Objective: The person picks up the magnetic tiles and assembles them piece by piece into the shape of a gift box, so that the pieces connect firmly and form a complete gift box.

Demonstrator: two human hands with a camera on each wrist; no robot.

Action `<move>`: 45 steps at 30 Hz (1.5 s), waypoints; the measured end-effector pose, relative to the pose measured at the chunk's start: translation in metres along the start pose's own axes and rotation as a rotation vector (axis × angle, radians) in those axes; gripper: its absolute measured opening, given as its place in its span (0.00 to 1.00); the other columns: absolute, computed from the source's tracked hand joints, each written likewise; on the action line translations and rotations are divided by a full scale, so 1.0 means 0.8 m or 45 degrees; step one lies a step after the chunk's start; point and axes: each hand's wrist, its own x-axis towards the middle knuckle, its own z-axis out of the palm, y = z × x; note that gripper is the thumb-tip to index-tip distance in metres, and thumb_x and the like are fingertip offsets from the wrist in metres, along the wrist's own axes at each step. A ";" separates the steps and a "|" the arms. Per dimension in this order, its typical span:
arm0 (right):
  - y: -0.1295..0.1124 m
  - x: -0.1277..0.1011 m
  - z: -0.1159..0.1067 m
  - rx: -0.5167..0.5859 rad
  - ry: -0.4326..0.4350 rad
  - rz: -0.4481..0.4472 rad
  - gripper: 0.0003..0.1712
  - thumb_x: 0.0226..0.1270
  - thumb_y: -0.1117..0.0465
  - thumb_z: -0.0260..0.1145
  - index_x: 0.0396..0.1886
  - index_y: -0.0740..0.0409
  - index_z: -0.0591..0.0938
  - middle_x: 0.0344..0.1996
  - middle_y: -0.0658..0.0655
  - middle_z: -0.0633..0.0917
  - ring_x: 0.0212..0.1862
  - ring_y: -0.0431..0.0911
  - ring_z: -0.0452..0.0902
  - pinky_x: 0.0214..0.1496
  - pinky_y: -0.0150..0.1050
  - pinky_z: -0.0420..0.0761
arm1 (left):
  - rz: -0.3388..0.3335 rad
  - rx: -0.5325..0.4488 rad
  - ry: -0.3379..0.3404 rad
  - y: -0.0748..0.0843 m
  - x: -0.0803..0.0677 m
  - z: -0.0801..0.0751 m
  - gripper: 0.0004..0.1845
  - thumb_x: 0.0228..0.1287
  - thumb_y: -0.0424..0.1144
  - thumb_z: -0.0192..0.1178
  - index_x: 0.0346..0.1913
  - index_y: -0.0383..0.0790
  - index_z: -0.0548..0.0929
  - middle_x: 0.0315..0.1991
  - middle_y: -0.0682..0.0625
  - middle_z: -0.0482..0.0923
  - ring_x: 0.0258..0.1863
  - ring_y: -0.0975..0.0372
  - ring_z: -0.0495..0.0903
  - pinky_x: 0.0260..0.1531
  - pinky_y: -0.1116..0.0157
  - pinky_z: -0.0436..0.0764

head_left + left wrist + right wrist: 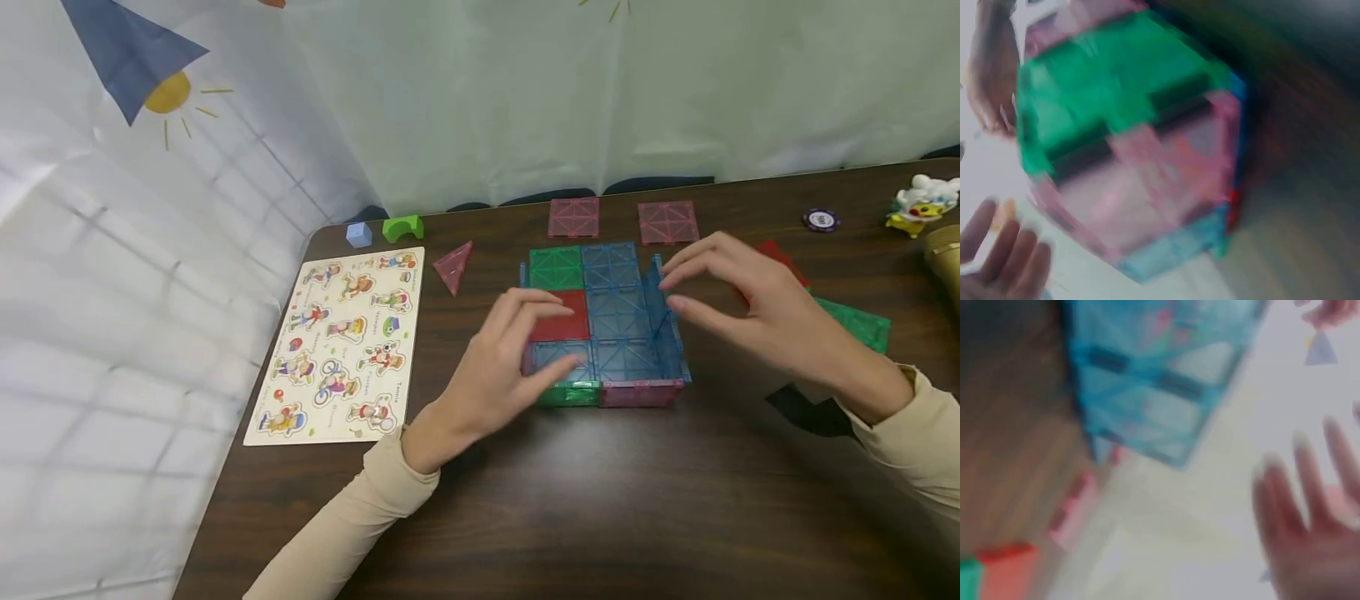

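Note:
A box of translucent magnetic tiles (609, 321) stands mid-table, with blue, green and red squares on top and green and pink squares on its near side. My left hand (517, 350) hovers over its left near corner with fingers loosely spread, holding nothing. My right hand (738, 296) is open just right of the box's blue right wall, fingers straight. The left wrist view shows the green and pink side of the tile box (1129, 137), blurred, with my left fingers (1004, 250) spread. The right wrist view shows its blue wall (1154, 369) and my open right fingers (1310, 506).
Two loose pink square tiles (573, 217) (667, 222) lie behind the box, a pink triangle tile (454, 265) to its left. Red and green tiles (855, 321) lie at right. A wooden picture puzzle board (341, 342) sits at left, a toy figure (922, 204) far right.

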 end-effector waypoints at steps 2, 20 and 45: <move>-0.006 -0.002 0.005 -0.024 -0.153 -0.152 0.15 0.65 0.66 0.77 0.48 0.47 0.86 0.49 0.43 0.83 0.52 0.36 0.76 0.60 0.23 0.71 | 0.093 0.070 -0.131 0.010 0.001 0.006 0.23 0.64 0.43 0.76 0.55 0.34 0.82 0.54 0.44 0.80 0.55 0.58 0.80 0.57 0.67 0.81; -0.007 -0.012 0.034 -0.208 -0.350 -0.435 0.07 0.75 0.49 0.70 0.35 0.43 0.85 0.33 0.36 0.80 0.34 0.33 0.71 0.41 0.49 0.86 | -0.119 0.181 -0.493 0.031 0.008 0.021 0.11 0.70 0.42 0.71 0.46 0.38 0.93 0.39 0.52 0.92 0.39 0.64 0.89 0.44 0.66 0.87; 0.031 0.014 0.003 0.241 0.013 0.202 0.14 0.85 0.66 0.54 0.57 0.63 0.84 0.52 0.48 0.86 0.52 0.37 0.81 0.55 0.24 0.76 | -0.302 -0.099 -0.021 0.003 0.025 -0.022 0.15 0.80 0.43 0.58 0.56 0.37 0.87 0.54 0.48 0.82 0.54 0.60 0.81 0.57 0.61 0.81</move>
